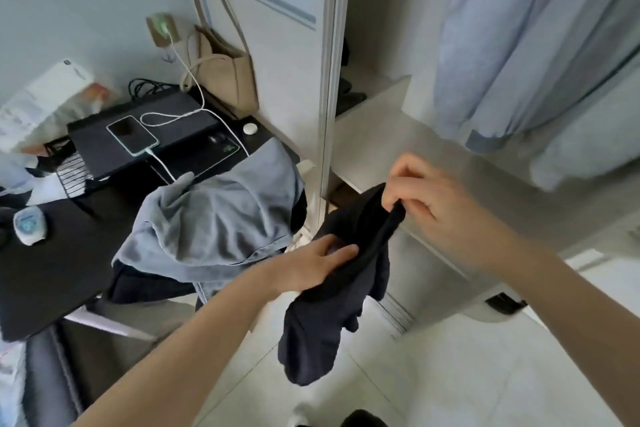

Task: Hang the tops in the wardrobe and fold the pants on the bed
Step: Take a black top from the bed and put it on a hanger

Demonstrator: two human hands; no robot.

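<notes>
The pale blue hanging shirts (526, 45) in my wardrobe run off the top edge; their hangers are out of sight, and the lowest hem is blurred.

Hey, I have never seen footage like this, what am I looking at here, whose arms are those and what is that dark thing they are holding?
There is no machine: a camera worn on a person's head looks down at their own arms. The right hand pinches the top edge of a dark garment; the left hand holds it lower down. Left is a black desk with a charging phone and a grey top draped at its edge. Right is the open wardrobe with pale blue clothes hanging.
</notes>
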